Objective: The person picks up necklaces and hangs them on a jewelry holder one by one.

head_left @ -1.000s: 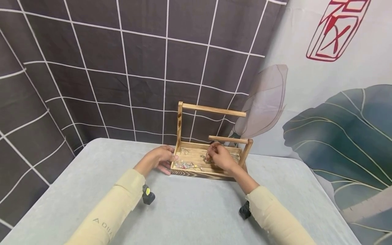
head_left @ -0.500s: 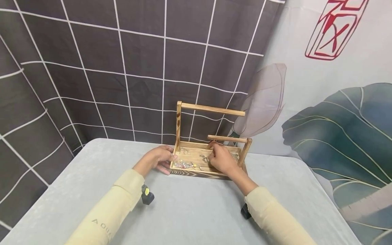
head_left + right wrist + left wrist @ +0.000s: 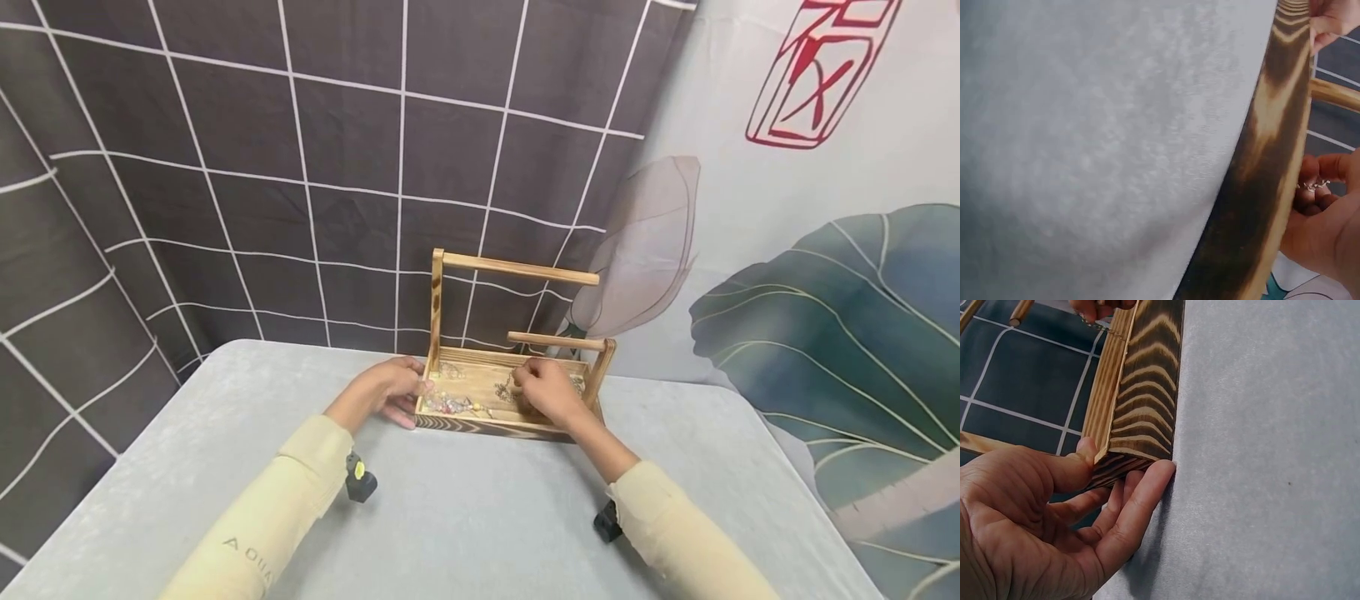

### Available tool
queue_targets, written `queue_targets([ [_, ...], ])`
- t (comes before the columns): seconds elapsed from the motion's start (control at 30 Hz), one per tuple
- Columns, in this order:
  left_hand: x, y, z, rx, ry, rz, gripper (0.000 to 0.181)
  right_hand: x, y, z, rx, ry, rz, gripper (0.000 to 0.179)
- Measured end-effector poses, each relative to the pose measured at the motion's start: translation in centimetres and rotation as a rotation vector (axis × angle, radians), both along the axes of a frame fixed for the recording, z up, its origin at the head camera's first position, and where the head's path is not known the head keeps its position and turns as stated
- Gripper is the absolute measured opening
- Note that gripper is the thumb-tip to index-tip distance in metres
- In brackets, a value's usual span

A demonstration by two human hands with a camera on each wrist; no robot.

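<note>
A wooden tray (image 3: 480,428) with upright handles stands on the table. My left hand (image 3: 392,385) grips its left end, the thumb over the rim and the fingers against the outside, clearer in the left wrist view. Inside the tray's right half, my right hand (image 3: 549,390) pinches a thin metal chain (image 3: 1315,185) between curled fingers. Part of that chain (image 3: 506,388) shows left of the fingers in the head view. A beaded string (image 3: 461,406) with a yellow bead lies along the tray's front left, and a fine pale chain (image 3: 450,371) lies behind it.
One handle bar (image 3: 521,268) spans above the tray at the back; a shorter bar (image 3: 558,341) rises over the right hand. More chain (image 3: 577,383) lies at the tray's right end. A grey gridded curtain (image 3: 352,208) hangs close behind the pale table cover (image 3: 465,517).
My right hand's fingers reached toward the tray's back, then drew back with the chain, which has shifted slightly. The left hand has stayed on the tray's end.
</note>
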State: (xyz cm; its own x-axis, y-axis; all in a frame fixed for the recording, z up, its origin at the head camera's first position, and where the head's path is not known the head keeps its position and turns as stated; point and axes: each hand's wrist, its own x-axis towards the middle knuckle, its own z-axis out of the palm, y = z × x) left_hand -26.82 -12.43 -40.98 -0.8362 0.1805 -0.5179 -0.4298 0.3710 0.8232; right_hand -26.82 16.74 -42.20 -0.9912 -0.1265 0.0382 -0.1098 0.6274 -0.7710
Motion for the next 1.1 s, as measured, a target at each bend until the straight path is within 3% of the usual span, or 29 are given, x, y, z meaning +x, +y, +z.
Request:
queue_targets([
  [0.2, 0.3, -0.1, 0.1, 0.004, -0.002, 0.003, 0.053, 1.0, 0.0, 1.1, -0.311, -0.181, 0.072, 0.026],
  [0.4, 0.5, -0.2, 0.4, 0.003, 0.000, 0.003, 0.055, 1.6, 0.5, 2.7, -0.409, -0.273, 0.169, 0.033],
  [0.6, 0.5, -0.1, 0.3, 0.004, -0.001, -0.004, 0.054, 2.1, 1.6, 4.2, -0.472, -0.280, 0.214, 0.029],
  [0.8, 0.3, 0.0, 0.3, -0.002, -0.003, -0.009, 0.052, 2.6, 2.5, 5.3, -0.470, -0.259, 0.231, 0.034],
  [1.1, 0.3, 0.1, 0.3, -0.014, -0.007, -0.011, 0.054, 2.9, 3.2, 6.9, -0.536, -0.185, 0.246, 0.043],
])
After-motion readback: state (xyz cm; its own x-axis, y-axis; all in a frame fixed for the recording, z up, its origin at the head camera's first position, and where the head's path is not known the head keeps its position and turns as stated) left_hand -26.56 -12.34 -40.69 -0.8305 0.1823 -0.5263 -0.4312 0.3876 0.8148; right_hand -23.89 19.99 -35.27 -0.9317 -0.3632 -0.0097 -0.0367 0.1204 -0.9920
